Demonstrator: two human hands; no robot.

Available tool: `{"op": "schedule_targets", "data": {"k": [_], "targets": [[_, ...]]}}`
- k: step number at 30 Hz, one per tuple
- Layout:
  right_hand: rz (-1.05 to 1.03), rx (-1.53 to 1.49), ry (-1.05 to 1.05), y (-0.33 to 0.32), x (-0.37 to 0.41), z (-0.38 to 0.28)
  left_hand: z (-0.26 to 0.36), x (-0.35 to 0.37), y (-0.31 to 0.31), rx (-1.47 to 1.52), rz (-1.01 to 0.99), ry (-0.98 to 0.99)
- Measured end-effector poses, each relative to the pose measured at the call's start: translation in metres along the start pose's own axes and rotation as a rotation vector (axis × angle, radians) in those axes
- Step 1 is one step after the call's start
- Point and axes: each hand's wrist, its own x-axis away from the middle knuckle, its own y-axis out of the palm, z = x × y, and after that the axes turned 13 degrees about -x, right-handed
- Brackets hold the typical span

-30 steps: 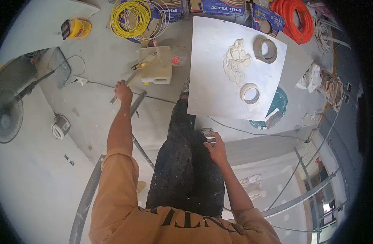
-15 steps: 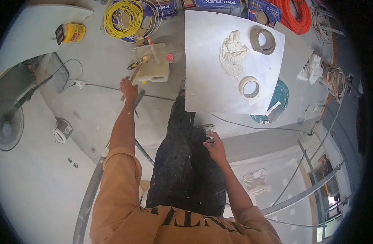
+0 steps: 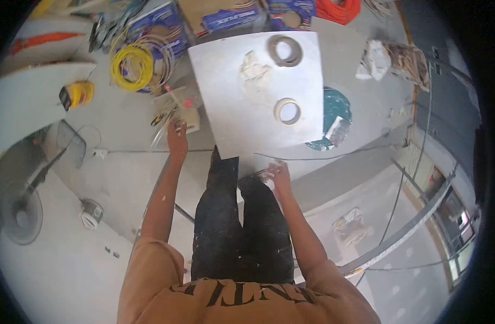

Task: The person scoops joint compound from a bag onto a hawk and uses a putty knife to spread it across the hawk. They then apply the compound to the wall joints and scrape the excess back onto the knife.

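Observation:
My left hand (image 3: 177, 139) is by a cream plastic container (image 3: 192, 117) that has several tools lying on it, one with a yellow and black handle. Its fingers are curled round something small that I cannot make out. My right hand (image 3: 280, 177) hangs beside my right knee, slightly blurred, fingers loosely bent and apart, with nothing visible in it. Ahead of me is a white board (image 3: 231, 127). On it lie a smear of off-white putty (image 3: 254, 70), a brown tape roll (image 3: 296, 54) and a cream tape roll (image 3: 279, 112).
A teal round bucket (image 3: 336, 102) with a flat scraper-like tool on it stands right of the board. Yellow cable coils (image 3: 118, 70) and blue boxes lie at the back. A fan (image 3: 21, 216) stands left; metal scaffold bars (image 3: 388, 254) run at right. A cord crosses the floor.
My view has shifted, so the board and containers appear further left and lower. My left hand's fingers have curled in beside the cream container. My right hand stays by my knee.

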Motion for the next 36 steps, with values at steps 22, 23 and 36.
{"op": "schedule_targets", "data": {"k": [22, 23, 36], "targets": [[0.083, 1.402, -0.756, 0.074, -0.073, -0.165, 0.069, -0.023, 0.057, 0.653, -0.446, -0.625], [0.081, 1.401, -0.762, 0.077, -0.07, -0.171, 0.065, -0.025, 0.055, 0.654, -0.442, -0.621], [0.141, 1.289, -0.937, 0.2, -0.15, -0.28, 0.032, 0.023, 0.037, 0.643, -0.342, -0.576]]}}
